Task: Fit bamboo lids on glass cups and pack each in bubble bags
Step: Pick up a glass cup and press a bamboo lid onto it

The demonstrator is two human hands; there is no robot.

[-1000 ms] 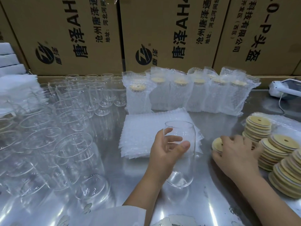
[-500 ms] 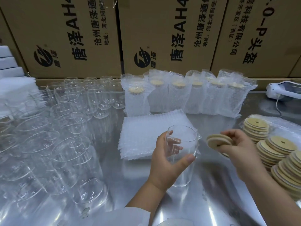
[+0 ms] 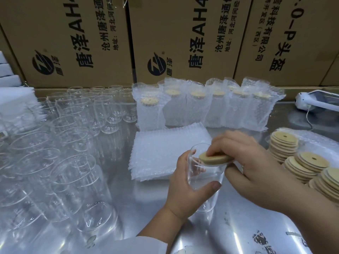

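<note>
Nearest the camera, a white sleeve leads along the reflective steel table, which is scuffed and marked near its front edge. The left hand grips a clear glass cup standing upright in the middle of the table, thumb on the near side and the other fingers wrapped round the far side. The right hand pinches a bamboo lid, fingertips pressed on top and thumb below. The lid is a pale tan disc with a thick edge, held tilted at the cup's mouth; whether it is seated I cannot tell. Just beyond the fingers of both hands lies a stack of flat bubble bags, white and ridged. To the right of the right hand's knuckles, stacks of bamboo lids, each with a small centre hole, lean against one another on bubble wrap. Well left of the left hand stand crowded empty glass cups. Farther back a row of packed cups stands upright in bubble bags, lids showing through. A white device with a cord lies at far right, white foam sheets at far left, and printed cardboard boxes wall the back.
</note>
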